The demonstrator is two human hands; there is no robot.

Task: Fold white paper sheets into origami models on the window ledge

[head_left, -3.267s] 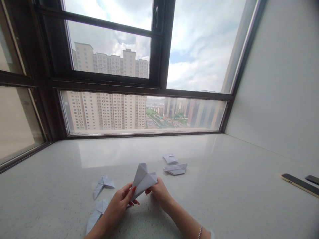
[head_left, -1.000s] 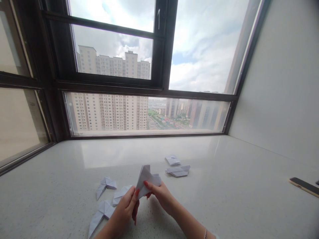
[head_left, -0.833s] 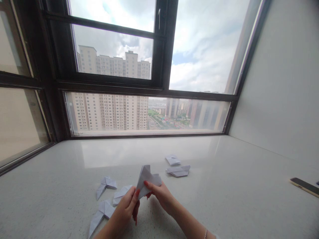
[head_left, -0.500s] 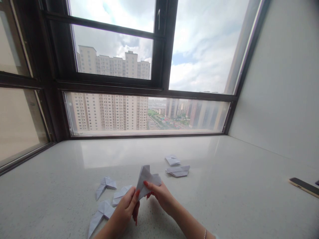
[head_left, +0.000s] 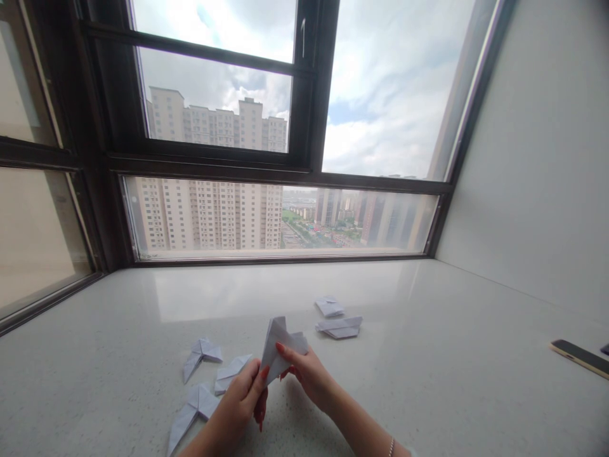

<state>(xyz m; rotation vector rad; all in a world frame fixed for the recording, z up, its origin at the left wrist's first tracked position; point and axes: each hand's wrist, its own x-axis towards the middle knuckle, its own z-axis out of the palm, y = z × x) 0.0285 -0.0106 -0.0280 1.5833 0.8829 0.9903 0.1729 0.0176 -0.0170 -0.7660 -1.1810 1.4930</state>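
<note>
Between my two hands is a piece of folded white paper [head_left: 276, 339], tilted up off the sill, with one flap pointing away from me and another to the right. My left hand [head_left: 247, 390] pinches its lower left edge, thumb on top. From the right, my right hand [head_left: 304, 371] grips it with the thumb pressed on its face and the fingers underneath. Beside my left hand lie a folded paper piece [head_left: 231, 374], partly hidden by that hand, and two V-shaped paper pieces [head_left: 202, 355], the nearer partly behind my left forearm.
Two more folded papers [head_left: 339, 327] lie beyond my right hand on the speckled white sill [head_left: 428, 381]. A dark flat object with a pale edge [head_left: 578, 357] rests at the far right. A dark-framed window [head_left: 285, 260] bounds the back, and a white wall [head_left: 537, 190] the right.
Almost nothing differs. Both hands keep their hold on the folded paper, and my thumbs have shifted very slightly on it.
</note>
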